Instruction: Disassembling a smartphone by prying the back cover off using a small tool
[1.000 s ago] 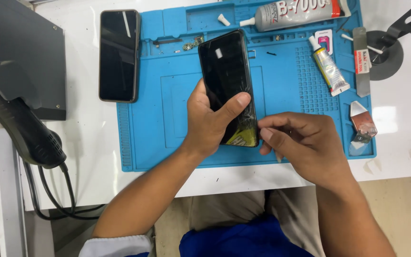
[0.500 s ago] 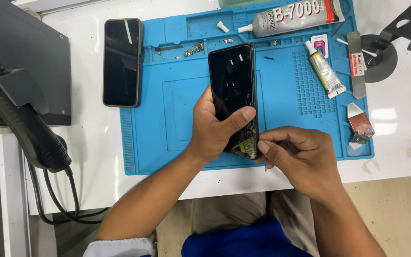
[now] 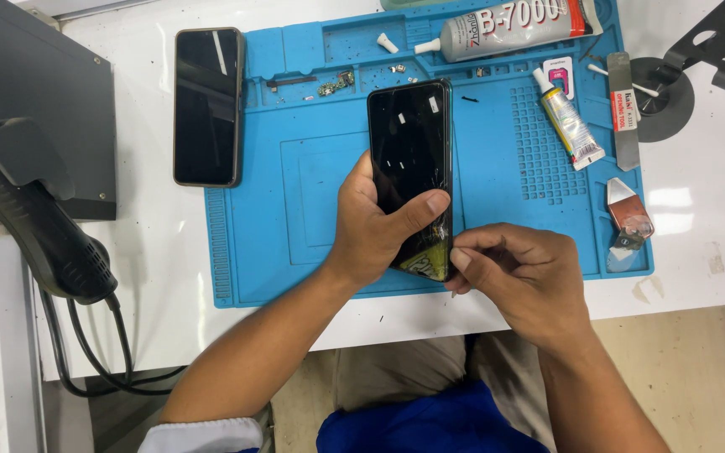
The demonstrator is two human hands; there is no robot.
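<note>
Heat gun (image 3: 35, 226): black, at the table's left edge beside a dark box (image 3: 44, 109), cable hanging off the front – not in anyone's grip.
Spare phone (image 3: 207, 105): dark, face up on the white table (image 3: 169, 277) just off the mat's left edge, untouched.
Mat (image 3: 295, 252): blue, with small screws and a bit of circuit board (image 3: 335, 84) lying loose in its top trays – so some parts appear to be out of a device already.
Left hand (image 3: 371, 226): clamped around the lower half of the cracked phone, thumb across the glass, fingers behind it.
Cracked phone (image 3: 410, 159): black, held tilted over the middle of the mat, its top end toward the far edge; the screen is in place and cracks run down the lower right. At the bottom corner a yellowish patch shows, which may be the glass lifting, though I cannot tell for certain.
Right hand (image 3: 518, 273): fingers pinched together at that bottom right corner of the phone, touching its edge; whether a thin pick sits between them is hidden.
Glue (image 3: 513, 23): large tube at the mat's top edge, a small tube (image 3: 570, 126) below it – both lying untouched.
Progress: early, by my reading – the screen is worked at one corner only, most of its edge looks seated, and removal and regluing remain.
</note>
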